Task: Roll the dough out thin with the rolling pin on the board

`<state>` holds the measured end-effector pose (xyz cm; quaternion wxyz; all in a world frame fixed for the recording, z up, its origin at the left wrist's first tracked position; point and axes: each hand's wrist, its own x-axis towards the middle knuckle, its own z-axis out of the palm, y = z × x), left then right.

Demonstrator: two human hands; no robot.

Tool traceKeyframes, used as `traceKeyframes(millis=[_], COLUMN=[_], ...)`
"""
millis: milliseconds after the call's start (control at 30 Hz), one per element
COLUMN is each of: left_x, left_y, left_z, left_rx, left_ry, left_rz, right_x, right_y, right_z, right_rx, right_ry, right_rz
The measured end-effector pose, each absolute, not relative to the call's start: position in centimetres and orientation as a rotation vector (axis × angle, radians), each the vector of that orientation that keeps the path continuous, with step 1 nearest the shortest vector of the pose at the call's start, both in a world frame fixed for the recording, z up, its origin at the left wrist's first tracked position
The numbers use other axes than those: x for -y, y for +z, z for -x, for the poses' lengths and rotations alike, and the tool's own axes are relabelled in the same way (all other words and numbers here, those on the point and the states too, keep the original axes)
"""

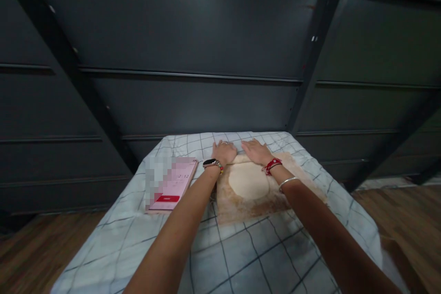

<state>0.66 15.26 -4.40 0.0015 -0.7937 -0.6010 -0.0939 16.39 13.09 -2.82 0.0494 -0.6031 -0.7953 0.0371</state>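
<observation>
Checked cloth [241, 248] fronts dark wall [193, 101]; left hand [223, 151] and right hand [257, 151] lie open at mat [241, 206].

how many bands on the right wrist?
2. A red band sits next to the right hand; a silver bangle sits farther up the forearm. The wrist's underside is hidden.

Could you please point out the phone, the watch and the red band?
phone [176, 183]: head view, screen middle.
watch [209, 163]: head view, dark face.
red band [272, 165]: head view, top of the strap.
</observation>
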Motion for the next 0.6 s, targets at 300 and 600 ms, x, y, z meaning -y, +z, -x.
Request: traceKeyframes(millis=[300, 600], left_x=[-5.9, 1.7], left_y=[-4.6, -3.2], left_z=[-0.9, 1.0], left_rx=[1.682, 1.515], left_ry=[-0.332, -0.181], left_rz=[2.452, 2.639], right_x=[-3.9, 5.1], right_y=[-4.7, -3.6], right_z=[-16.5, -18.0], right_rx=[2.348, 2.484], right_ry=[-0.085, -0.017], right_rz=[1.798, 1.719])
